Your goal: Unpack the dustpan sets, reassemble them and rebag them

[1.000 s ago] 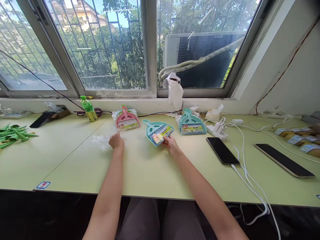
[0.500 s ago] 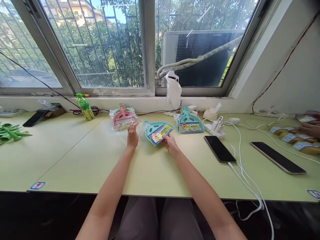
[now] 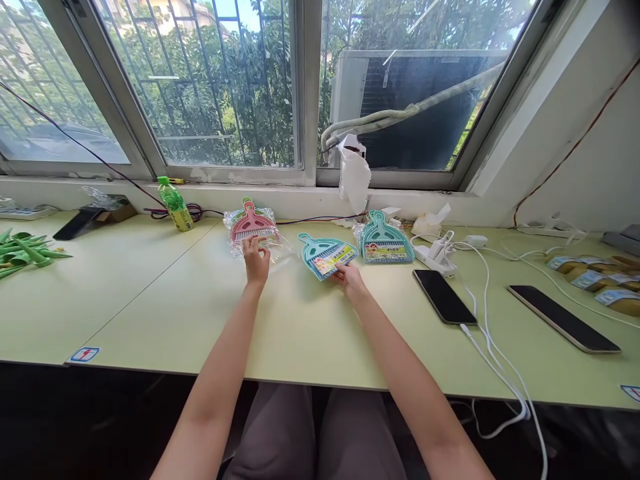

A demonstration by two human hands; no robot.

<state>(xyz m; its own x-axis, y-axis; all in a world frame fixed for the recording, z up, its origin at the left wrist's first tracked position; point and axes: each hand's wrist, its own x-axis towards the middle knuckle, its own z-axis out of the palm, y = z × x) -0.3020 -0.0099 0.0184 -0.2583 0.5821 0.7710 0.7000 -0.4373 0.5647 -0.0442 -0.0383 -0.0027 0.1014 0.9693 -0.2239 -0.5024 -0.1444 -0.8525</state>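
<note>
A teal mini dustpan and brush set point(image 3: 325, 253) lies unwrapped on the pale green table point(image 3: 310, 333). My right hand point(image 3: 349, 275) pinches its near edge by the yellow label. My left hand point(image 3: 255, 253) rests with fingers curled on a clear plastic wrapper point(image 3: 277, 248) at the near edge of the pink dustpan set point(image 3: 251, 225), which is still in its bag. Another teal set in its bag point(image 3: 385, 243) lies just right of my right hand.
A green drink bottle point(image 3: 174, 203) lies near the window sill. Green plastic pieces point(image 3: 25, 250) sit far left. Two dark phones point(image 3: 443, 297) point(image 3: 563, 319) with white cables point(image 3: 493, 333) lie on the right, beyond them wrapped yellow items point(image 3: 595, 283). A white bag point(image 3: 354, 173) hangs at the window.
My left hand moved from the crumpled clear wrapper on the left up to the pink set, bringing the wrapper along. My right hand stayed on the teal dustpan. A co-worker's hand at far right has gone.
</note>
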